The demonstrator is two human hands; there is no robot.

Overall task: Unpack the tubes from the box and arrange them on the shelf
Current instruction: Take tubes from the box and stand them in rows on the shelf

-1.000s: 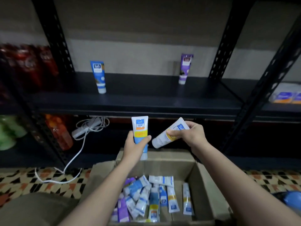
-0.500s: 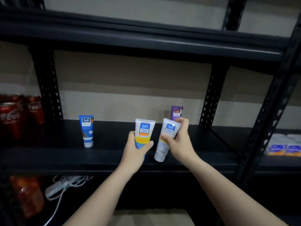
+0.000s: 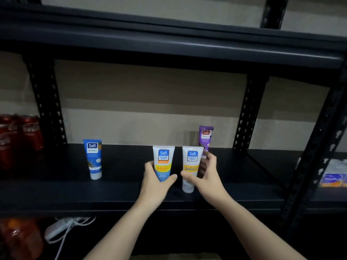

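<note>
Both tubes have come up from the box to the shelf (image 3: 116,192), mid-frame. Left hand (image 3: 156,182) grips one tube (image 3: 163,162); right hand (image 3: 205,177) grips the other tube (image 3: 190,166), nearly standing.

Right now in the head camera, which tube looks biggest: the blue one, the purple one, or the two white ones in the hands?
Largest to smallest:
1. The two white tubes, left and right, look alike; they are also nearest the camera.
2. Blue tube.
3. Purple tube, farther back and partly hidden by the right hand.

Four tubes (image 3: 163,162), two hands (image 3: 156,184), three red cans (image 3: 31,132).
</note>
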